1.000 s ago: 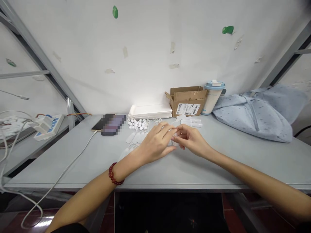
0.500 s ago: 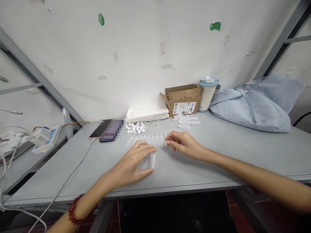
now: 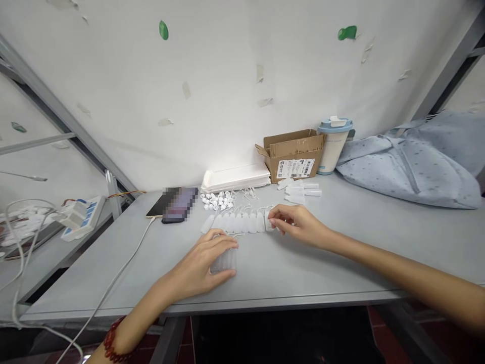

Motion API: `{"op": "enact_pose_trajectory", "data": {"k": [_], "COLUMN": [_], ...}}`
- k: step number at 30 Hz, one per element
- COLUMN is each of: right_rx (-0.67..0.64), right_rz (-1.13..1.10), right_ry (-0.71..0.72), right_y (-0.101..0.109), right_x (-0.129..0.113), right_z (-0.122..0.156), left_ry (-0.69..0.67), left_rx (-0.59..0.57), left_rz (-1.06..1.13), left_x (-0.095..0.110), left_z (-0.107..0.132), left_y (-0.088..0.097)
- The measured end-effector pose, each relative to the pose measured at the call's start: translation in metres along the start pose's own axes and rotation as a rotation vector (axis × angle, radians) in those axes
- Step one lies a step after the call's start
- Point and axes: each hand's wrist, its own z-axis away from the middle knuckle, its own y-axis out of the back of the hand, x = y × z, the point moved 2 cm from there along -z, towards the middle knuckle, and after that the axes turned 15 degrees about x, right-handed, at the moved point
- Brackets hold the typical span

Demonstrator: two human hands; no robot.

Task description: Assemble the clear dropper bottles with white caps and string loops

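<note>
The step in hand looks like ordering small parts on the bench (image 3: 303,278): the right hand (image 3: 303,225) works at the three o'clock end of a row of flat translucent pieces (image 3: 242,222), its thumb and fingers curled close together, fingertips touching the end piece (image 3: 268,222). Whether they pinch it or only nudge it, I cannot tell. The left hand (image 3: 200,260), at about seven o'clock from the row, is palm down with fingers and thumb spread in a C around a set of clear pieces (image 3: 226,260); whether it squeezes them I cannot tell.

The next move seems to call for light fingertips at the end piece, keeping it level with its neighbours without pushing them askew, while the left hand steadies its own set.

The row runs nine to three o'clock in the middle of the bench, its pieces side by side. Each long axis lies roughly twelve to six, except the leftmost, which leans toward one o'clock. The clear pieces by the left hand also lie about twelve to six. Toward two o'clock, near the cardboard box (image 3: 295,156), loose clear tubes (image 3: 303,192) point their narrow ends to three. White caps (image 3: 217,200) sit at eleven.
</note>
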Motion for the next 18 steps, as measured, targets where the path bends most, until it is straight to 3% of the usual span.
{"op": "enact_pose_trajectory", "data": {"k": [6, 12, 18], "right_rx": [-0.003, -0.047, 0.057], "right_rz": [0.045, 0.246, 0.371], "right_ry": [0.009, 0.152, 0.238], "right_y": [0.003, 0.008, 0.01], "right_x": [-0.001, 0.004, 0.013], "right_z": [-0.002, -0.005, -0.005], "left_ry": [-0.045, -0.059, -0.085], "left_rx": [-0.005, 0.004, 0.134], "left_rz": [-0.036, -0.024, -0.12], "left_x": [-0.001, 0.003, 0.0], "left_z": [-0.002, -0.008, -0.044], "left_y": [0.001, 0.008, 0.008]}}
